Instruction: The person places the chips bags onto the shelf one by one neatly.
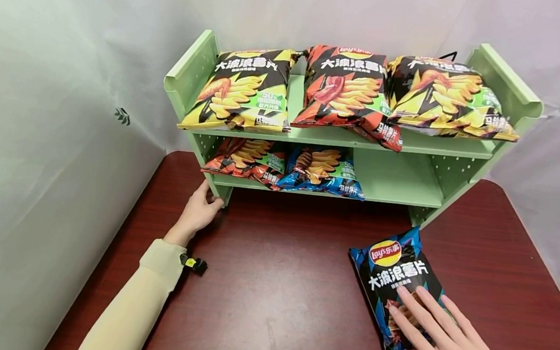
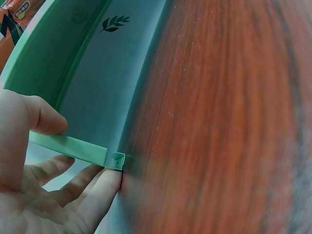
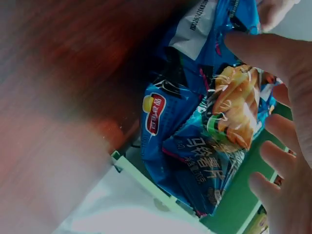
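Observation:
A green two-tier shelf (image 1: pixel 400 177) stands on the dark red table. My left hand (image 1: pixel 200 210) holds the bottom of its left side panel; in the left wrist view, the thumb lies on one side of the green edge (image 2: pixel 73 147) and the fingers on the other. At the lower right, a blue and black bag of potato chips (image 1: pixel 392 268) lies at a slant on the table. Over its lower half, my right hand (image 1: pixel 445 339) spreads its straight fingers. In the right wrist view, the thumb overlaps the blue chip bag (image 3: pixel 170 122).
On the top shelf sit a yellow chip bag (image 1: pixel 247 91), a red one (image 1: pixel 344 89) and another yellow one (image 1: pixel 446 98). Below them, a red bag (image 1: pixel 248 161) and a blue bag (image 1: pixel 322 170) fill the left and middle. Pale sheets (image 1: pixel 69 67) hang around the table (image 1: pixel 260 284).

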`<state>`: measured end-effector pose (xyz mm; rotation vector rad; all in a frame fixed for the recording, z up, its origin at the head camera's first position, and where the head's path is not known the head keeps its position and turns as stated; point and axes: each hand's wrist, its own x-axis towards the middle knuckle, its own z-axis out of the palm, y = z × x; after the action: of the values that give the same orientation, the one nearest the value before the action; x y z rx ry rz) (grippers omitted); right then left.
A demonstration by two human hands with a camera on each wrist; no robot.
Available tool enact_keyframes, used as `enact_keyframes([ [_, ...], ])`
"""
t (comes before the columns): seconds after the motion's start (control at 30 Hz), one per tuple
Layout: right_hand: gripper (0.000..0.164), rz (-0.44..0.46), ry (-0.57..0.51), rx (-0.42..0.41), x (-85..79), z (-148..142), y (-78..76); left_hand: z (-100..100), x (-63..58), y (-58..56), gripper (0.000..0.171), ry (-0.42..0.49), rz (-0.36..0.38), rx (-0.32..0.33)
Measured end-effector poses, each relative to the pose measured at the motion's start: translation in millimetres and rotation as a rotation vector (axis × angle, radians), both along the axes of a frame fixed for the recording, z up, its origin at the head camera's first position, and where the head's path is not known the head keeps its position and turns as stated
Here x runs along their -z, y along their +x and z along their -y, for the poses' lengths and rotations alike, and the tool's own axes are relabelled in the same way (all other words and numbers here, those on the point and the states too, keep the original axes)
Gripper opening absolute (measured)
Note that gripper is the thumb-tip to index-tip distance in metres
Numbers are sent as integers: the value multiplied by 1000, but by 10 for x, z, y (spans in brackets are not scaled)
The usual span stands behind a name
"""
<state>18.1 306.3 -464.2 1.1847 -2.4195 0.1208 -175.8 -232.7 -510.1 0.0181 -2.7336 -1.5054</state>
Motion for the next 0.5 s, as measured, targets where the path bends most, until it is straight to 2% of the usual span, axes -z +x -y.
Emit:
enact_keyframes([
  [0.1, 106, 27, 42, -5, 31, -19, -46, 2, -1, -1, 65, -3, -1, 0],
  [0.17, 102, 29, 64, -8, 56, -32, -72, 1, -1, -3, 65, -6, -4, 0],
  [0.23, 84, 20, 73, -4, 81, -44, -95, -2, 1, -6, 64, -7, -5, -1],
  [0.33, 70, 19, 73, 13, 108, -54, -115, -5, 1, -7, 63, -5, -7, -1],
  [0.4, 68, 23, 73, 27, 124, -60, -122, -7, 0, -6, 63, -1, -5, -1],
  [0.5, 74, 54, 78, 45, 147, -72, -124, -2, -1, -2, 64, -3, -3, 1],
])
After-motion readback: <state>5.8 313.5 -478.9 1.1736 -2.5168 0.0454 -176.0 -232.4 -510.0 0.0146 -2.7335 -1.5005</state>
